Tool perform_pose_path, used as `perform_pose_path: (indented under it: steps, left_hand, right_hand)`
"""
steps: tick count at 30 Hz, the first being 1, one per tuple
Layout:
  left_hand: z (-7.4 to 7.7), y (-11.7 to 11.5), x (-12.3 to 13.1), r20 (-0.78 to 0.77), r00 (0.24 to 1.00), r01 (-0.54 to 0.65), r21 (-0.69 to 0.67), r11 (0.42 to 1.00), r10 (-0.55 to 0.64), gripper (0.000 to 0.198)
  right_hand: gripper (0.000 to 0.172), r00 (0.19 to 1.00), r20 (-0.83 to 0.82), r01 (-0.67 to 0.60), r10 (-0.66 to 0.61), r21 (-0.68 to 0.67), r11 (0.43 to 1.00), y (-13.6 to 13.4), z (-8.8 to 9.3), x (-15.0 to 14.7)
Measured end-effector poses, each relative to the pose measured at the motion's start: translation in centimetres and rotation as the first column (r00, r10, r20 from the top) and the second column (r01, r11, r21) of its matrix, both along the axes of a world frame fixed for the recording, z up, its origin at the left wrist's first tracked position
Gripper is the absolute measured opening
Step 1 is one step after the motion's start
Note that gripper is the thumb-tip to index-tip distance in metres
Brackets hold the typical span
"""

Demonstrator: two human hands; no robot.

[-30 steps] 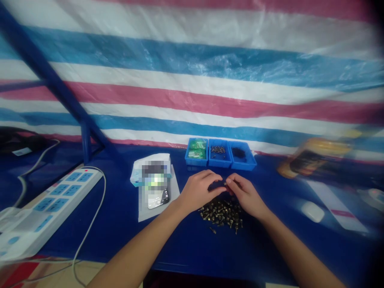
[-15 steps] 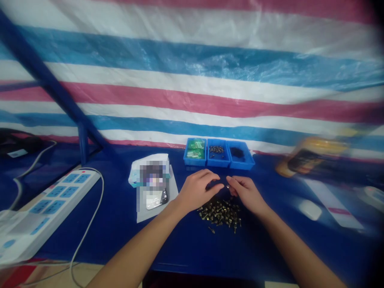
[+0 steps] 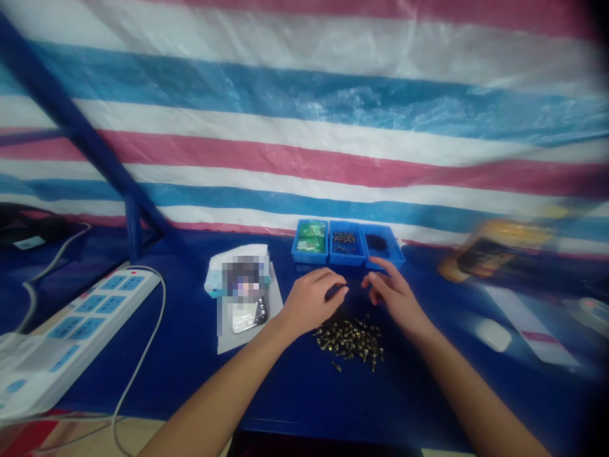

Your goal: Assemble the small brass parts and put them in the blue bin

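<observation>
My left hand is above the left side of a pile of small brassy metal pieces. Its thumb and index fingertips are pinched together; whatever they hold is too small to make out. Across a short gap, my right hand has its index finger stretched out and the other fingers loosely bent, with nothing visible in it. Beyond the hands, three blue bins stand in a row. The left bin has green-and-white packets, the middle bin small metal parts, and the right bin a dark heap of tiny pieces.
On the left lie a white power strip and its cable. A phone rests on white paper beside a soft white pack. To the right are a blurred yellow-capped jar and a white rounded case. Striped sheeting hangs behind.
My right hand has released its pinch and stretched out its index finger, drawing slightly away from the left. My left thumb and index finger have closed together.
</observation>
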State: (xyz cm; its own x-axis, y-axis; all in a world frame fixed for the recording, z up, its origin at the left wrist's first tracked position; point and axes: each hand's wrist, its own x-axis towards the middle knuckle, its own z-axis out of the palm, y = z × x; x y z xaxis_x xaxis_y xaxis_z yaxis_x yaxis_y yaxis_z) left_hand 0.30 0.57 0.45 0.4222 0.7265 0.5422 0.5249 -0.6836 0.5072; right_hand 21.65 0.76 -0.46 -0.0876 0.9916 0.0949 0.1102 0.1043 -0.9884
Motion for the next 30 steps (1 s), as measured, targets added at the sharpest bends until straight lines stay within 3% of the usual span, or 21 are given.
perform_pose_path:
  steps: [3, 6, 8, 13, 17, 24, 30]
  left_hand:
    - [0.1, 0.0, 0.0, -0.005, 1.000, -0.002, 0.007, 1.000, 0.002, 0.015]
    - [0.1, 0.0, 0.1, -0.018, 1.000, 0.000, 0.006, 1.000, 0.000, 0.015]
    - [0.0, 0.0, 0.1, -0.030, 1.000, -0.001, 0.004, 1.000, 0.002, 0.015]
    - [-0.1, 0.2, 0.0, -0.038, 0.999, -0.023, -0.018, 1.000, 0.022, 0.015]
    - [-0.3, 0.3, -0.1, -0.033, 0.999, -0.025, -0.038, 0.999, 0.023, 0.015]
    - [-0.5, 0.3, 0.1, -0.079, 0.997, -0.021, -0.041, 0.999, 0.017, 0.014]
    - [-0.4, 0.2, 0.2, -0.115, 0.993, -0.005, -0.044, 0.999, 0.000, 0.014]
  right_hand:
    - [0.033, 0.971, 0.230, -0.074, 0.065, 0.034, 0.997, 0.2, 0.1, 1.5]
    - [0.023, 0.818, 0.457, -0.377, 0.348, -0.030, 0.926, -0.1, 0.5, 3.0]
    - [0.025, 0.725, 0.525, -0.482, 0.446, -0.076, 0.873, -0.3, 0.8, 3.5]
    - [0.024, 0.646, 0.620, -0.527, 0.445, -0.060, 0.848, -0.4, 0.5, 3.3]
    - [0.017, 0.661, 0.631, -0.510, 0.406, -0.019, 0.860, -0.2, 0.2, 3.0]
    - [0.017, 0.768, 0.565, -0.347, 0.301, -0.027, 0.937, -0.1, 0.1, 2.8]
    - [0.024, 0.901, 0.379, -0.224, 0.208, -0.001, 0.974, -0.1, 0.6, 1.9]
